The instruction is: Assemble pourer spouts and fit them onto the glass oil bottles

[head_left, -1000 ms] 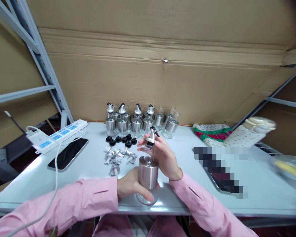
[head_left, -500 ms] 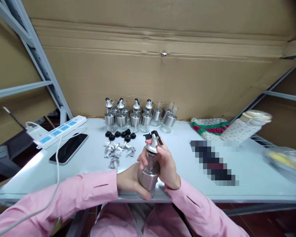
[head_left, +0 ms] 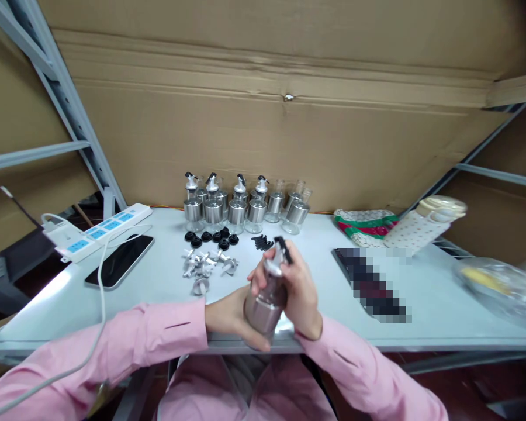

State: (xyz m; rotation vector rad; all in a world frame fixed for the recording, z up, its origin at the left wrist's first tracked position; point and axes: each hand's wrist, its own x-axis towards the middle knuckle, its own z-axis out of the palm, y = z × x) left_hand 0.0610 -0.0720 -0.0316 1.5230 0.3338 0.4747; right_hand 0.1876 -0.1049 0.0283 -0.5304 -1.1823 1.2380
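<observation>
Near the table's front edge I hold a glass oil bottle [head_left: 263,313] with a steel sleeve, tilted a little to the right. My left hand [head_left: 234,316] wraps round its body. At the neck, my right hand [head_left: 300,289] grips the silver pour spout [head_left: 273,266], which has a black flip lid [head_left: 283,250]. The fingers hide much of the neck. Beyond the hands lie small black pieces [head_left: 262,242]. To the left are several black stoppers [head_left: 223,244] and several silver spout parts [head_left: 205,264].
Several steel-sleeved bottles [head_left: 236,215] stand in rows at the back, some with spouts fitted. On the left are a power strip [head_left: 107,231], a phone [head_left: 120,262] and a white cable [head_left: 101,292]. A patterned jug [head_left: 414,225], a cloth [head_left: 363,225] and a plastic-wrapped bowl [head_left: 495,286] are on the right.
The held bottle now tilts more to the right, and the right hand has shifted slightly with its spout. The small black pieces behind show more fully. The whole view has shifted a little.
</observation>
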